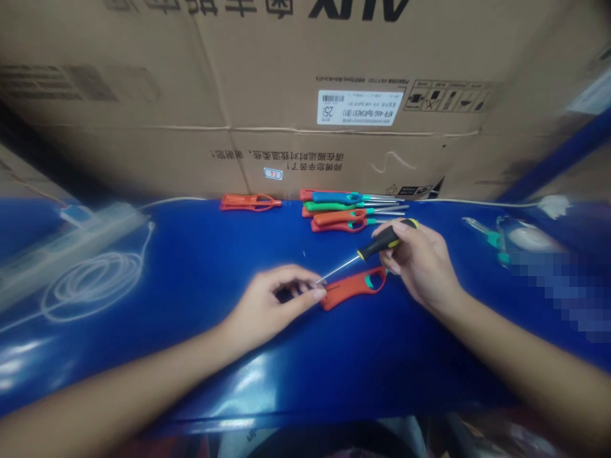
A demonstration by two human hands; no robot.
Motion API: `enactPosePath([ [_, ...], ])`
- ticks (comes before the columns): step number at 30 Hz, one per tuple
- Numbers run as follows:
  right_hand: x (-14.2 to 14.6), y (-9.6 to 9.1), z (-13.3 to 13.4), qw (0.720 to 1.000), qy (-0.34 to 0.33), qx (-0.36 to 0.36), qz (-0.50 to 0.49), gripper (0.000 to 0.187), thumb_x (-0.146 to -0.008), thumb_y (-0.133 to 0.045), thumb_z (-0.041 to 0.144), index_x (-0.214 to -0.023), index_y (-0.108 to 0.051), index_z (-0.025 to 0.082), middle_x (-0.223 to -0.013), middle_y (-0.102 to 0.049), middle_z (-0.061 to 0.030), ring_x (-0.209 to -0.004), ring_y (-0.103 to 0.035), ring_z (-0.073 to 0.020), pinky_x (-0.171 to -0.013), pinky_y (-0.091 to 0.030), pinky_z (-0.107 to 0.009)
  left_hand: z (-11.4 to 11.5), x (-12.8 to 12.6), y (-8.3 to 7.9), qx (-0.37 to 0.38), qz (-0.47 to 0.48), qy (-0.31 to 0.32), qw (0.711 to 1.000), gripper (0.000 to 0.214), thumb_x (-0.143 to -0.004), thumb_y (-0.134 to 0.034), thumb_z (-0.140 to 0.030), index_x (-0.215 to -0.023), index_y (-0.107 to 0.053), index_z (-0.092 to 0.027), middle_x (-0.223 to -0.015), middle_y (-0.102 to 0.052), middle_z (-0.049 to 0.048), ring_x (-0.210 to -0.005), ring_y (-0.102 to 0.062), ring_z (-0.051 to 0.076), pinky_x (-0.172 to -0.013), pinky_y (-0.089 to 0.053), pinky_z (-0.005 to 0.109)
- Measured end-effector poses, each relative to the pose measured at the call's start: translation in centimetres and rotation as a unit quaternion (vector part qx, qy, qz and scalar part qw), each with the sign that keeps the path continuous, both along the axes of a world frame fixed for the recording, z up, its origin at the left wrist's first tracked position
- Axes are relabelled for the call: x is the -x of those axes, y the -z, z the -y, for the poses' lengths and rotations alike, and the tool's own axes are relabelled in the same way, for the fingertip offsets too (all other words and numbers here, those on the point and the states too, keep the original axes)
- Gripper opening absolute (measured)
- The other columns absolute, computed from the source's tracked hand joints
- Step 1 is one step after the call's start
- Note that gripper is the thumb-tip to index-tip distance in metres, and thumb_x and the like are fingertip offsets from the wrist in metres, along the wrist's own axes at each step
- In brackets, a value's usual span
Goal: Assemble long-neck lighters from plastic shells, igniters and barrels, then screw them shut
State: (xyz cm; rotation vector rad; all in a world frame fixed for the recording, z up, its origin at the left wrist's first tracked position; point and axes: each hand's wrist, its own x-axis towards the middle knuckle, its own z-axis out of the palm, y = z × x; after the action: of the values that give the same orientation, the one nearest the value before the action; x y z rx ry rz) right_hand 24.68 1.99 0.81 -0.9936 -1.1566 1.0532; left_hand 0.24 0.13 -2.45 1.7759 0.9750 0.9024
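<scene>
A screwdriver (387, 240) with a black and yellow handle is gripped in my right hand (422, 264), its thin shaft slanting down to the left. Its tip meets the fingertips of my left hand (274, 299), which are pinched together. Whatever small thing those fingers may hold is too small to tell. Just beside them, an orange-red lighter (351, 289) with a long handle and a green trigger lies on the blue table (296, 362). My left thumb overlaps its left end, and my right hand hangs above its right end.
Several long-nosed lighters (338, 216) in red, blue, green and orange lie stacked at the back. Orange casings (249, 202) sit left of them. A power strip (81, 245) and coiled white cable (98, 283) occupy the left. Behind stands a large cardboard box (191, 89); green-tipped parts (491, 237) lie right.
</scene>
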Motion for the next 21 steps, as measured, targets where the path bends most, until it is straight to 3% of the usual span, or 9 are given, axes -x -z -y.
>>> enactPosePath([
  [11,-0.2,0.04,0.11,1.0,-0.009,0.011,0.024,0.021,-0.086,-0.063,0.035,-0.076,-0.067,0.017,-0.05,-0.052,0.0033,-0.039,-0.04,-0.0083,-0.043,-0.03,-0.024,-0.29,0.28,0.0,-0.067,-0.032,-0.001,0.997,0.01,-0.089,-0.073,-0.026,-0.093,-0.078,-0.019,-0.09,-0.076,0.0031,-0.076,-0.068,0.013,-0.069,-0.051,0.024],
  [21,-0.71,0.43,-0.17,0.998,-0.027,-0.016,0.054,0.018,-0.086,-0.058,0.026,-0.078,-0.071,0.017,-0.051,-0.054,0.0027,-0.04,-0.042,-0.0088,-0.042,-0.03,-0.024,-0.25,0.66,0.06,-0.188,-0.037,0.046,0.98,0.009,-0.089,-0.073,-0.019,-0.096,-0.079,-0.018,-0.092,-0.078,0.0049,-0.082,-0.07,0.014,-0.074,-0.055,0.024],
])
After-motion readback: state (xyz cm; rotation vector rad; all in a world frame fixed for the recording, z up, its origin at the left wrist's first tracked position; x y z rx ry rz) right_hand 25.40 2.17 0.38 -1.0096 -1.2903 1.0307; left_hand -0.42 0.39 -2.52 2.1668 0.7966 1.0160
